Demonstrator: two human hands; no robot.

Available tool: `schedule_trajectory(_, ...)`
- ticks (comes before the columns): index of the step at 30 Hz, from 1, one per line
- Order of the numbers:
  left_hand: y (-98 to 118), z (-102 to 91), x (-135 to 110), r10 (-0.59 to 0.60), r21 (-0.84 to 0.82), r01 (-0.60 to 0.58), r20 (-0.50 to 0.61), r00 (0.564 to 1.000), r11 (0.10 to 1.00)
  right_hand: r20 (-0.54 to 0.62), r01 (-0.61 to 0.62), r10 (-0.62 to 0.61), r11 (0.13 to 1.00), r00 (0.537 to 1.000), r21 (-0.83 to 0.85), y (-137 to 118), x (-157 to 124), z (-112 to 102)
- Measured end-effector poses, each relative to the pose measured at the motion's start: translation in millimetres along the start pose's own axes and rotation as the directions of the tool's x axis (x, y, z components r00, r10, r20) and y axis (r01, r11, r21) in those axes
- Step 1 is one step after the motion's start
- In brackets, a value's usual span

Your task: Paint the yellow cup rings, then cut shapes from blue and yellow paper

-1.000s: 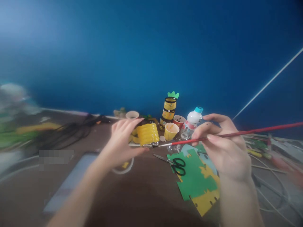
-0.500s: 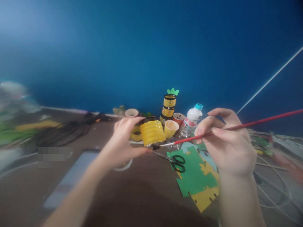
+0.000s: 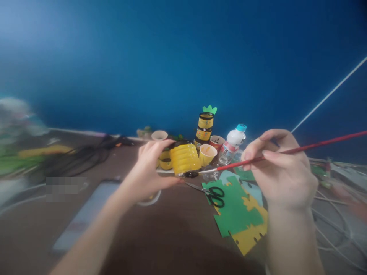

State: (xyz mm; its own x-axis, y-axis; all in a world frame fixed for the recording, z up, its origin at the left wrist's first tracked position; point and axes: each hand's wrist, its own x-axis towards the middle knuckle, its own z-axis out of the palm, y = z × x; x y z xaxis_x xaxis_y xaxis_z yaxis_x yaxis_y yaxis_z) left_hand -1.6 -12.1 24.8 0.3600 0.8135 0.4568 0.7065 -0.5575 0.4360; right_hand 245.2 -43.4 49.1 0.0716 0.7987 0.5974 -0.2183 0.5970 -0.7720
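A ribbed yellow-painted piece of plastic bottle [image 3: 185, 158] with black ends is held on its side by my left hand [image 3: 146, 164], thumb below and fingers above. My right hand [image 3: 278, 164] pinches a paintbrush [image 3: 229, 165] with a red handle. Its dark bristles touch the lower edge of the bottle piece, where black paint shows. Right behind the piece stands a yellow paper cup [image 3: 208, 154] with orange smears inside.
Scissors [image 3: 216, 196] lie on green paper [image 3: 237, 214] with yellow cut-outs. Behind stand a yellow-and-black pineapple-like holder [image 3: 205, 124], a red cup [image 3: 217, 142], a white cup [image 3: 159, 135] and a blue-capped bottle [image 3: 235, 138]. Cables [image 3: 86, 156] and a grey-blue flat object [image 3: 86, 217] lie left.
My right hand has moved slightly right with the paintbrush. The black paint along the bottle piece's lower edge now reaches further right. My left hand stays almost still.
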Motion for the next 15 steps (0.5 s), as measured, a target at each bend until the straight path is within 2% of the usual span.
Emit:
schedule_trajectory(3,0.3,-0.6,-0.2,0.005,0.005,-0.005,-0.004,1.000,1.000,0.024,-0.009,0.010,1.000,1.000,-0.009,3.2,-0.1,-0.4)
schedule_trajectory(9,-1.1,0.2,-0.9,0.018,0.031,-0.017,-0.022,1.000,0.999,-0.045,0.022,-0.024,0.998,0.999,-0.058,0.7,0.2,-4.7)
schedule_trajectory(15,-0.7,0.8,0.6,0.042,0.044,-0.041,-0.026,0.999,0.998,0.039,0.033,-0.032,0.999,0.999,-0.035,0.9,0.7,-0.9)
